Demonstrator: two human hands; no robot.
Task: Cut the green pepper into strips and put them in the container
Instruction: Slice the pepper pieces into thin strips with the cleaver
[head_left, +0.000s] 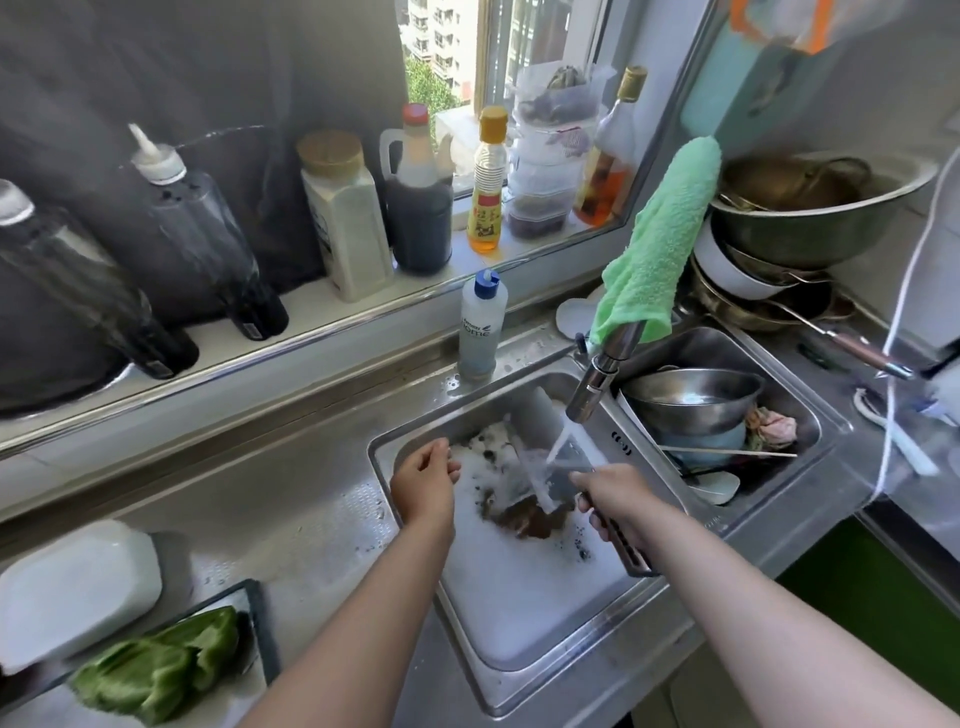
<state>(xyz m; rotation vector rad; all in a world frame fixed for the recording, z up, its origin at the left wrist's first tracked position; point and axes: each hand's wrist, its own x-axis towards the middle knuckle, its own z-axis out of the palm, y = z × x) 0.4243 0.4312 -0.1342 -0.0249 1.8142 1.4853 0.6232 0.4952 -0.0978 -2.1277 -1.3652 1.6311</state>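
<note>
Under the tap (592, 384), right hand (618, 493) gripping the knife (574, 462), left hand (423, 478) loosely curled and empty, I'd rinse both blade faces, edge turned away; green pepper (156, 660) lies near left.

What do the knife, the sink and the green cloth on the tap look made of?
Broad grey knife in the right hand: likely steel blade, dull sheen under the water; dark handle, material unclear. Foamy sink: stainless steel, brushed, bright reflections. Green cloth over the tap: terry fabric, fuzzy looped pile.
</note>
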